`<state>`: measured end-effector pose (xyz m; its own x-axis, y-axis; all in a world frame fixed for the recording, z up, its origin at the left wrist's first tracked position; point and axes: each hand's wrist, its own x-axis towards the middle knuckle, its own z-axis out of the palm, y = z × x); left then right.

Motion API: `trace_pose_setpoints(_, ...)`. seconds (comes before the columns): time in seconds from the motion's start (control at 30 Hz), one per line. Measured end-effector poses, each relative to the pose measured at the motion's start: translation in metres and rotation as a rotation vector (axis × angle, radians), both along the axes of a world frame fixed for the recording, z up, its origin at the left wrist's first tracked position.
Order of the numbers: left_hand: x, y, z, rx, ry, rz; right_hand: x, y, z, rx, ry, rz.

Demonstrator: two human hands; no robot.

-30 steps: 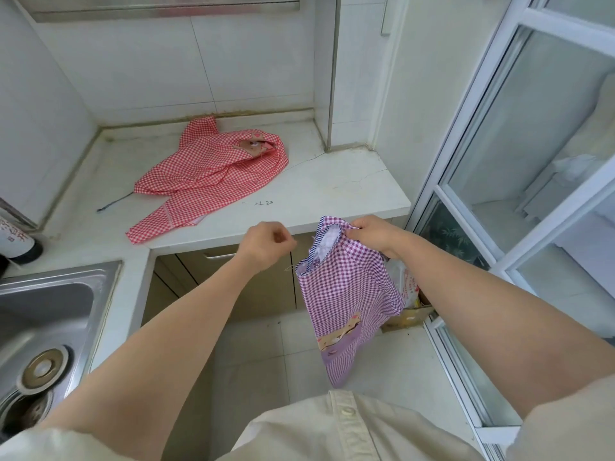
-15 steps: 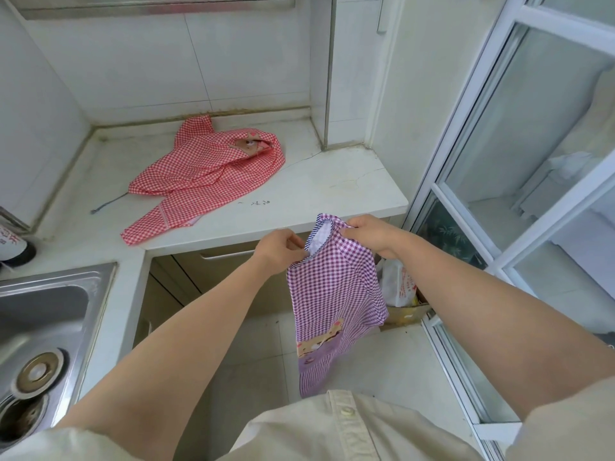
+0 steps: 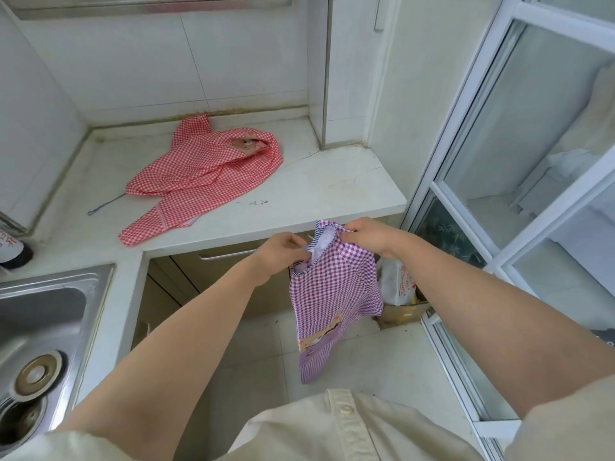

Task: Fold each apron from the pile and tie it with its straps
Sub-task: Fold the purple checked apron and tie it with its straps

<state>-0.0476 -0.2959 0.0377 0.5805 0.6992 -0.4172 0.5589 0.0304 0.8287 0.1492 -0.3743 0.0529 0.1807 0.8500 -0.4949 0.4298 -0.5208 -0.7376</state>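
Aprons in view number two. One purple apron (image 3: pixel 332 287), checked, with striped trim at its top and a printed band near its bottom, hangs in the air in front of the counter's edge, above the tiled floor. Both hands hold it at the top. The left hand (image 3: pixel 283 249) has its fingers curled and pinches the trimmed edge on the left side of the top opening. The right hand (image 3: pixel 369 232) pinches the bunched top corner on the other side, fingers closed on the cloth. The two hands are near each other with a short span of cloth between them, and the rest of the apron drops freely below.

One red apron (image 3: pixel 203 174), also checked, lies crumpled and unfolded on the white counter (image 3: pixel 316 194), toward the back corner by the tiled wall, well apart from the hands. One thin strap (image 3: pixel 103 206) trails from it to the left across the counter.

One steel sink (image 3: pixel 50 314) is set in the counter at the left, and one dark bottle (image 3: pixel 13 251) stands just behind it, cut off by the frame edge. One metal handle (image 3: pixel 226 254) shows on the cabinet under the counter. On the floor to the right, one white plastic bag (image 3: pixel 397 284) rests at one cardboard box (image 3: pixel 402 314), beside a sliding glass door (image 3: pixel 482 161).
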Motion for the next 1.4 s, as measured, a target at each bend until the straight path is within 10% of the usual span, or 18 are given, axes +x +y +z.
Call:
trace_pose_setpoints(0.1, -0.007, 0.013, 0.000, 0.057, -0.178, 0.327, 0.005, -0.003, -0.002, -0.035, -0.065, 0.010)
trace_pose_setpoints(0.27, -0.029, 0.024, -0.009, 0.462, 0.521, 0.437, 0.002, -0.005, -0.002, -0.007, -0.066, 0.000)
trace_pose_setpoints(0.43, -0.006, 0.003, 0.001, 0.366, -0.033, 0.022, -0.014, 0.002, 0.003, 0.095, -0.097, 0.093)
trace_pose_setpoints(0.57, 0.016, -0.005, 0.004, 0.152, 0.078, -0.093, -0.020, 0.005, 0.002, 0.185, -0.100, 0.117)
trace_pose_setpoints(1.03, -0.008, -0.003, 0.005, 0.340, -0.098, -0.033, -0.021, -0.012, -0.046, -0.171, -0.289, 0.437)
trace_pose_setpoints(1.3, 0.010, 0.015, 0.036, 0.518, -0.354, 0.355, -0.019, 0.011, -0.015, 0.651, -0.348, -0.225)
trace_pose_setpoints(1.4, 0.007, 0.013, 0.012, 0.387, -0.150, 0.128, -0.018, -0.002, -0.015, 0.475, -0.239, -0.039)
